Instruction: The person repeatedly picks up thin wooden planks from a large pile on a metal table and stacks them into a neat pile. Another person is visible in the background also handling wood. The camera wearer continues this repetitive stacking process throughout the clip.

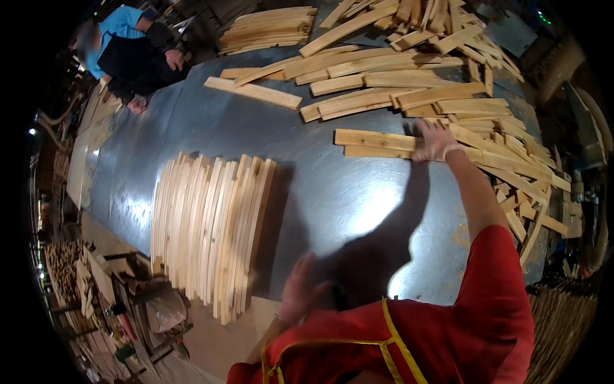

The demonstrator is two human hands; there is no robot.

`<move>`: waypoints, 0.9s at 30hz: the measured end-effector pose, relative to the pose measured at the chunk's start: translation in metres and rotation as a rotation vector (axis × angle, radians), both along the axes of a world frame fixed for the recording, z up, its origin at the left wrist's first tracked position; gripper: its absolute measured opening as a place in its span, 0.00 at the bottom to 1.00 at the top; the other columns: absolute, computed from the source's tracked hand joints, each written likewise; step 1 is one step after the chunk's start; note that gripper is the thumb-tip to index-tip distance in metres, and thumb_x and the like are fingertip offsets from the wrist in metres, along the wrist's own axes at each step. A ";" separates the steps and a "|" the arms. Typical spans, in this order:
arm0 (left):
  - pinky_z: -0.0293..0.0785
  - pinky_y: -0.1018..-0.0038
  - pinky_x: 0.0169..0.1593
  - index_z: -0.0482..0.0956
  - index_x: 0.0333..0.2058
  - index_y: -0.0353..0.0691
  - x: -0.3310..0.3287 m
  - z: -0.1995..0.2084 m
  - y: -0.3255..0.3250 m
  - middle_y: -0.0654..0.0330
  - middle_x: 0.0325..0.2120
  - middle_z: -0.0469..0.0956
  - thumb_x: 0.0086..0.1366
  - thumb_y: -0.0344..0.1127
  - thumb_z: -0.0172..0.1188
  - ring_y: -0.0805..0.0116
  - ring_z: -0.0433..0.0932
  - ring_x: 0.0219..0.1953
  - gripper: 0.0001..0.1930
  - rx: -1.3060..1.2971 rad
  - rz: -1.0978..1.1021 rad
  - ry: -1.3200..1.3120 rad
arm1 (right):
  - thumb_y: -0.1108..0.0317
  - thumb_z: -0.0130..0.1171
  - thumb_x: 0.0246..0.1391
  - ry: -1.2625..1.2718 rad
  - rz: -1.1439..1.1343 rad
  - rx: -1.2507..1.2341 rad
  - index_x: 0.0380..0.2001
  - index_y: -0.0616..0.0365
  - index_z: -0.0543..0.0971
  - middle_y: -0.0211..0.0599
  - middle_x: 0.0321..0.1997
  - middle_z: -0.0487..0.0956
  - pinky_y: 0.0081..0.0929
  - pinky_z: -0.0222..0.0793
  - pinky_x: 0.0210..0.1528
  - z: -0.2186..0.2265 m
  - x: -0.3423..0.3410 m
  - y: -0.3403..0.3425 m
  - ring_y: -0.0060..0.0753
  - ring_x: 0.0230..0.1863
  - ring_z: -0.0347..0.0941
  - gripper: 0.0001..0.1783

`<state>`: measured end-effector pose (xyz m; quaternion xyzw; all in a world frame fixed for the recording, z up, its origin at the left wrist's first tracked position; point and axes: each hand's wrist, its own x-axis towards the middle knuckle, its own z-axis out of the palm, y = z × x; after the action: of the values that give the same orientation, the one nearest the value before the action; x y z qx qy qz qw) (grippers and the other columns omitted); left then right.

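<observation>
My right hand reaches across a pair of pale wooden slats lying side by side, its fingers over their far side and thumb toward me. These slats stick out leftward from a loose heap of wooden slats. Close to my body, at the near edge of the table, my left hand hangs with fingers apart and holds nothing. Left of it stands a neat row of slats, packed side by side, their near ends jutting past the table edge.
The dark metal table shines with reflected light. At the far left a person in a blue shirt and dark apron stands by the table. Another slat stack lies at the back. A cluttered wooden stand is at lower left.
</observation>
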<state>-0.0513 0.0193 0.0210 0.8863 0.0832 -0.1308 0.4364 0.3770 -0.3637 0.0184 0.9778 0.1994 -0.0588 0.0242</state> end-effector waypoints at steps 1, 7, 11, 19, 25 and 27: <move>0.78 0.58 0.66 0.62 0.74 0.43 0.004 0.002 -0.002 0.47 0.71 0.65 0.58 0.41 0.78 0.46 0.76 0.67 0.49 0.001 -0.020 0.007 | 0.41 0.77 0.46 0.024 0.055 -0.154 0.77 0.49 0.63 0.57 0.61 0.82 0.41 0.75 0.65 -0.010 -0.020 -0.005 0.54 0.61 0.80 0.59; 0.77 0.54 0.64 0.63 0.74 0.44 0.015 0.016 0.001 0.45 0.69 0.69 0.60 0.44 0.76 0.44 0.76 0.66 0.46 0.170 -0.075 0.026 | 0.52 0.73 0.52 0.607 -0.027 0.342 0.80 0.51 0.58 0.50 0.58 0.85 0.34 0.78 0.59 0.057 -0.098 0.076 0.49 0.54 0.83 0.56; 0.66 0.59 0.73 0.61 0.74 0.38 0.021 0.003 -0.014 0.44 0.70 0.68 0.64 0.44 0.72 0.47 0.69 0.72 0.44 -0.215 0.002 0.138 | 0.54 0.71 0.57 0.936 -0.307 1.156 0.81 0.64 0.50 0.48 0.55 0.83 0.31 0.76 0.57 0.029 -0.178 0.144 0.38 0.50 0.81 0.59; 0.75 0.57 0.61 0.62 0.73 0.43 -0.060 -0.009 0.037 0.49 0.61 0.74 0.61 0.45 0.73 0.52 0.78 0.58 0.44 -0.316 0.257 0.317 | 0.44 0.65 0.62 0.998 -0.160 0.577 0.77 0.70 0.47 0.67 0.64 0.78 0.40 0.68 0.70 0.018 -0.303 0.279 0.63 0.66 0.76 0.58; 0.65 0.45 0.68 0.67 0.68 0.41 -0.098 0.010 0.072 0.49 0.66 0.69 0.54 0.50 0.75 0.42 0.68 0.67 0.46 0.519 0.195 -0.214 | 0.50 0.67 0.59 0.943 -0.104 0.807 0.74 0.68 0.58 0.62 0.55 0.83 0.40 0.75 0.62 -0.045 -0.334 0.375 0.58 0.56 0.81 0.50; 0.62 0.44 0.69 0.67 0.69 0.39 -0.098 -0.010 0.087 0.51 0.66 0.68 0.54 0.49 0.73 0.44 0.66 0.68 0.45 0.655 0.205 -0.254 | 0.49 0.67 0.58 1.132 -0.080 0.750 0.74 0.65 0.61 0.56 0.50 0.84 0.37 0.76 0.56 -0.024 -0.328 0.381 0.51 0.49 0.81 0.49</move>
<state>-0.1495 0.1062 0.0114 0.9753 0.1544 0.0586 0.1469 0.0493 0.0177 -0.0052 0.7452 0.1518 -0.4893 -0.4269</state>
